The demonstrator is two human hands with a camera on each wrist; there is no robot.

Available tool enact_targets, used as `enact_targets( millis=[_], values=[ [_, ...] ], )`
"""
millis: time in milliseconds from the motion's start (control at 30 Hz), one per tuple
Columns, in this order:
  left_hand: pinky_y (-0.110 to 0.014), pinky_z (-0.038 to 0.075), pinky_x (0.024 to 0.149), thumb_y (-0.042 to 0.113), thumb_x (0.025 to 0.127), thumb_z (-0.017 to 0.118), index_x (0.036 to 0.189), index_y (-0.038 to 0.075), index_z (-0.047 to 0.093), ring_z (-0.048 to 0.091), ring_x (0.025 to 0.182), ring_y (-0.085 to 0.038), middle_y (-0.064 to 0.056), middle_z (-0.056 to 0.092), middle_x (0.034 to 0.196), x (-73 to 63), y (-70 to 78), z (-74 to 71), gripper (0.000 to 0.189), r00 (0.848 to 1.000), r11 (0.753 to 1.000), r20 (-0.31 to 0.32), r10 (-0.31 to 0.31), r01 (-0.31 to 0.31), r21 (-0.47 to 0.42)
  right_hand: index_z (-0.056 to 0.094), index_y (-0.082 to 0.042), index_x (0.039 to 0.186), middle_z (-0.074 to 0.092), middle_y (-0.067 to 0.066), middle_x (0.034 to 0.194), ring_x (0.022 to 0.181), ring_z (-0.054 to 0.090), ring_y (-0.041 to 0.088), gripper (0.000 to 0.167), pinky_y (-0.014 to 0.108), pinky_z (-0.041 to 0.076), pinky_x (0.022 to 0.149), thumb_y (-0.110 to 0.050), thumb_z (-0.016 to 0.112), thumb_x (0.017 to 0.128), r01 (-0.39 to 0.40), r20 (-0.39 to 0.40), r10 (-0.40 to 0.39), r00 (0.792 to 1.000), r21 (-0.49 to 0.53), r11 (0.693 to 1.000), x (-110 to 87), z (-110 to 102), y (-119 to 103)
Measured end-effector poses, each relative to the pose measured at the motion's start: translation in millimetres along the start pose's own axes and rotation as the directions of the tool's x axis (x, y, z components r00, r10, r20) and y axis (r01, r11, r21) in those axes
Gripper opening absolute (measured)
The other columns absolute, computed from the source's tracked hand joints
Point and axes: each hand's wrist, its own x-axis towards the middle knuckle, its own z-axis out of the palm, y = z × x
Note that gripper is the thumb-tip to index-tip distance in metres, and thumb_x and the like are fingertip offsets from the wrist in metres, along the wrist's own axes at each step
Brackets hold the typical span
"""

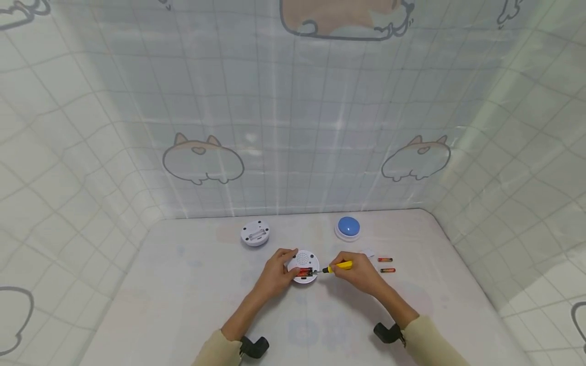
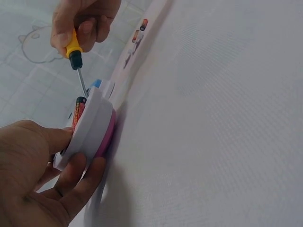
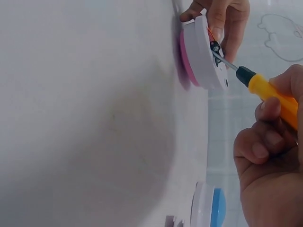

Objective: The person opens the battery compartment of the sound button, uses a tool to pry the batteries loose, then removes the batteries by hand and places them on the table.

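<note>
My left hand (image 1: 276, 273) grips a round white sound button (image 1: 311, 259) by its rim, its underside with speaker holes facing up. The left wrist view shows its pink top (image 2: 106, 134) against the table. Two red-and-black batteries (image 1: 304, 272) lie in its battery compartment, with my left thumb over their near end. In my right hand (image 1: 359, 272) is a yellow-and-black screwdriver (image 1: 344, 265). Its metal shaft (image 3: 224, 61) reaches the compartment's edge at the batteries' ends, as the right wrist view shows. The exact contact of the tip is hidden among the parts there.
A second white button (image 1: 255, 234) lies upside down at the back left, its battery compartment uncovered. A blue-topped button (image 1: 349, 226) stands at the back right. Two loose batteries (image 1: 386, 270) and a small white piece (image 1: 369, 252) lie beyond my right hand. Patterned sheeting (image 1: 293, 101) walls the table.
</note>
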Motion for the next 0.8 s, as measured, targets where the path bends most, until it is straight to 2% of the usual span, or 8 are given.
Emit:
enact_targets(
  millis=[167,400,800],
  values=[
    [-0.022,0.046,0.070,0.020,0.093,0.074,0.142,0.011,0.058,0.053,0.088,-0.012,-0.007,0.057,0.135,-0.7,-0.3,-0.6,0.053,1.000,1.000,0.003,-0.009,0.009,-0.005,0.074,-0.026,0.096,0.068,-0.011,0.088,0.078,0.057,0.015,0.004,0.023,0.050,0.068,-0.028,0.071,0.094,0.046,-0.002,-0.046,0.999,0.012,0.999,-3.3,2.0,0.1],
    [-0.021,0.047,0.068,0.021,0.093,0.074,0.142,0.011,0.057,0.052,0.082,-0.010,-0.008,0.056,0.136,-1.0,-1.2,-0.4,0.053,1.000,1.000,0.006,-0.024,0.024,-0.010,0.074,-0.025,0.098,0.069,-0.010,0.091,0.077,0.057,0.013,0.005,0.024,0.050,0.066,-0.027,0.070,0.096,0.112,-0.006,-0.112,0.994,0.036,0.993,-5.6,1.7,-1.7],
    [-0.020,0.047,0.066,0.023,0.094,0.073,0.142,0.012,0.057,0.051,0.079,-0.008,-0.007,0.055,0.138,-2.6,2.3,-0.4,0.053,0.998,0.998,0.011,-0.064,0.064,0.001,0.073,-0.030,0.099,0.069,-0.013,0.091,0.078,0.058,0.014,0.005,0.024,0.050,0.067,-0.029,0.069,0.097,0.117,-0.007,-0.117,0.993,0.057,0.992,-8.5,3.4,-1.5]
  ],
)
